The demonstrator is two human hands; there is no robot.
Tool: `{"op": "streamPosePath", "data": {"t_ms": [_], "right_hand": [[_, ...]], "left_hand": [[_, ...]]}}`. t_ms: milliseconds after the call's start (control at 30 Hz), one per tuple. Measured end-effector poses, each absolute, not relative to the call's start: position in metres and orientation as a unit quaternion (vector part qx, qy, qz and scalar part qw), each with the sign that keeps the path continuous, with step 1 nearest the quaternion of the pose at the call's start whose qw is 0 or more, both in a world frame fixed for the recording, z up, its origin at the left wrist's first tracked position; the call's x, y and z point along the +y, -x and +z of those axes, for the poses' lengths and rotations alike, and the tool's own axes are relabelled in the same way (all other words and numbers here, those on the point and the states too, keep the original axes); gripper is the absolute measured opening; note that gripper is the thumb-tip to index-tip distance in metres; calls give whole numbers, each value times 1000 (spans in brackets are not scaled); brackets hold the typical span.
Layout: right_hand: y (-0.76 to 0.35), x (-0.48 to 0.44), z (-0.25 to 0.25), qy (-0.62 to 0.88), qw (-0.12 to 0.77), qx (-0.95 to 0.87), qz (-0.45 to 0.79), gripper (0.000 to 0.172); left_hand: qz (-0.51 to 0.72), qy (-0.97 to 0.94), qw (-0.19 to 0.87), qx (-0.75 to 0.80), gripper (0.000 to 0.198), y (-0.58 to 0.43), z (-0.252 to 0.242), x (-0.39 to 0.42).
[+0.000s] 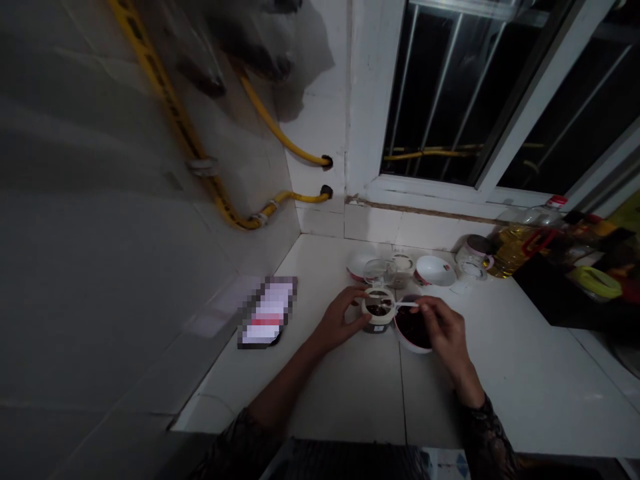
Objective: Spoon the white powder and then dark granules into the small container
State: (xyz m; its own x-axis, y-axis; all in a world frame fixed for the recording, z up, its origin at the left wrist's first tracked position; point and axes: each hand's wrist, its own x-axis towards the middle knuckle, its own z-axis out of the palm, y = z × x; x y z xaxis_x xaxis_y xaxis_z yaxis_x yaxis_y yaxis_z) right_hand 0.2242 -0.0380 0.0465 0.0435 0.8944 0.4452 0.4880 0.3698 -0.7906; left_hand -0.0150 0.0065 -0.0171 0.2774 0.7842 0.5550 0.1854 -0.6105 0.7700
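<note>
My left hand is curved around a small round jar on the counter, thumb at its near side and fingers at the far rim. The jar's clear lid is flipped up, and something dark lies inside. My right hand pinches the handle of a small white spoon, whose tip reaches over the jar's mouth. Directly beneath my right hand and the spoon stands a white bowl with dark reddish contents, just right of the jar.
Behind the jar are another closed jar, a white bowl and a glass mug. An oil bottle and a black box of condiments stand right. A phone lies left; yellow pipes run along the wall.
</note>
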Motion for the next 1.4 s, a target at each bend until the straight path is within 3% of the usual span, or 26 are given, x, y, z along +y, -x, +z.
{"op": "streamPosePath", "data": {"t_ms": [133, 367, 600, 933, 1400], "right_hand": [[-219, -42, 45, 455, 426, -768, 147, 28], [-249, -41, 51, 564, 508, -634, 148, 24], [-248, -31, 49, 599, 366, -653, 285, 21], [-251, -25, 56, 610, 420, -488, 462, 23], [-264, -22, 52, 611, 467, -463, 441, 21]], "left_hand": [[502, -744, 293, 329, 31, 16, -16, 7], [503, -741, 299, 328, 31, 16, -17, 7], [501, -746, 299, 322, 31, 16, -16, 7], [503, -748, 294, 318, 30, 16, -14, 6], [501, -749, 292, 320, 31, 17, -15, 6]]}}
